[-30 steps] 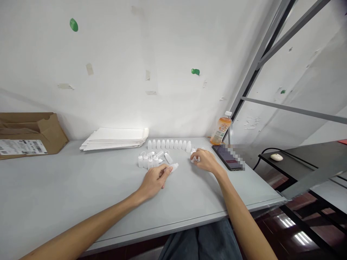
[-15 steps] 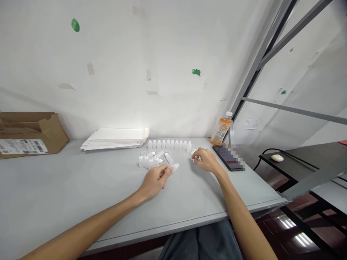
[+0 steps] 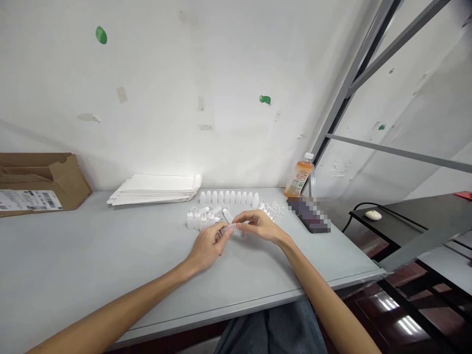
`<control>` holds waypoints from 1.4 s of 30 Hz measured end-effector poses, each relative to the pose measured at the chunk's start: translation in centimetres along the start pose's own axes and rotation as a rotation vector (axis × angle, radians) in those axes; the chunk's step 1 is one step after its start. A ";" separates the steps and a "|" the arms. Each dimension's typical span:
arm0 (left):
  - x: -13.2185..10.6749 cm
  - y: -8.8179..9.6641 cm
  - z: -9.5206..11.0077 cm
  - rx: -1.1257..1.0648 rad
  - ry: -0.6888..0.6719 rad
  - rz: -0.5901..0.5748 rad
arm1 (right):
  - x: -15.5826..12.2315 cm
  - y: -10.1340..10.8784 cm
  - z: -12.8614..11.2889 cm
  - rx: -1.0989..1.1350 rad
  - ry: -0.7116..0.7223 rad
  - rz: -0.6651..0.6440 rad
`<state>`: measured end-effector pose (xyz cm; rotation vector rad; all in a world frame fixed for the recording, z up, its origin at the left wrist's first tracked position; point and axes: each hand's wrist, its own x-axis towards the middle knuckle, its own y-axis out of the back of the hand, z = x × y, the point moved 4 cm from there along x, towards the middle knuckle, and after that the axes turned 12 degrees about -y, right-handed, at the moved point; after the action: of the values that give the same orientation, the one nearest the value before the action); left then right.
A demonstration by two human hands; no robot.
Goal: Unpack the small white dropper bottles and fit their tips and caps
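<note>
My left hand point(image 3: 209, 244) is closed around a small white squeeze bottle point(image 3: 229, 228), which lies tilted with its neck toward the right. The fingertips of my right hand point(image 3: 258, 225) pinch at that neck; whatever small part they hold is hidden. Beyond my hands, a row of upright white bottles point(image 3: 226, 197) stands near the wall. Several more white bottles with looped caps point(image 3: 199, 219), some upright and some lying down, sit just behind my left hand. A pile of tiny white pieces point(image 3: 273, 210) lies behind my right hand.
White envelopes point(image 3: 155, 189) are stacked at the back left, beside an open cardboard box point(image 3: 73, 179). An orange drink bottle point(image 3: 299, 176) and a dark phone point(image 3: 311, 216) are at the right. A metal frame point(image 3: 354, 88) rises beyond the table's right edge.
My right hand has moved left from the pile of tiny white pieces to the neck of the bottle in my left hand. My left hand has stayed nearly in place.
</note>
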<state>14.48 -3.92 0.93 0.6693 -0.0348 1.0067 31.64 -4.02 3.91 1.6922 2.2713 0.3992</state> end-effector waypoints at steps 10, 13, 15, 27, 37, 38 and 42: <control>0.5 0.0 -1.1 -0.023 0.003 0.067 | 0.4 -0.4 1.4 0.128 -0.120 -0.074; 0.5 0.0 -1.1 -0.048 0.011 0.073 | 0.7 -0.5 1.7 0.125 -0.120 -0.048; 0.5 0.0 -1.1 -0.075 0.014 0.070 | 0.8 -0.5 1.8 0.130 -0.112 -0.058; 0.7 -0.3 -1.1 -0.127 0.006 0.050 | 1.1 0.1 1.9 0.164 -0.070 -0.002; 1.0 -0.7 -1.5 -0.183 0.028 0.041 | 1.6 0.4 2.3 0.203 -0.006 0.100; 1.0 -0.7 -1.4 -0.198 0.028 0.039 | 1.7 0.3 2.5 0.211 -0.010 0.107; 1.1 -0.8 -1.1 -0.246 0.029 0.028 | 2.0 0.2 2.7 0.215 -0.023 0.142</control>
<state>15.37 -2.75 -0.01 0.4307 -0.1409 1.0192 32.36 -1.93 1.35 1.9595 2.2529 0.1675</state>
